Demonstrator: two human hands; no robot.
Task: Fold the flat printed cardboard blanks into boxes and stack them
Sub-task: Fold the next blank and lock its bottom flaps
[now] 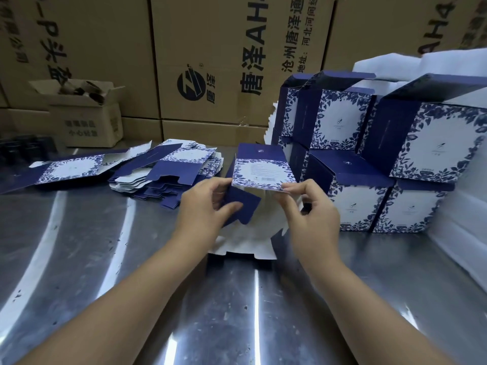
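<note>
The half-folded blank (263, 171) stands on the steel table (105, 259) between 2 hands: the left hand (208, 209) pinches its dark blue side flap with thumb and curled fingers, and the right hand (312, 214) pinches the printed panel's near right corner. 1 pile of flat blanks (168, 172) and 1 loose blank (69, 168) lie left of it, and at least 6 folded boxes (342, 122) are stacked in 2 tiers just to its right. Open steel runs from the hands to the near edge, with white foam (461, 233) lining the right side.

The left hand (208, 204) hides part of the navy flap of the blank (263, 172), whose print is too small to read. Right of the right hand (311, 206), the folded boxes (434, 143) run off the view's edge.
</note>
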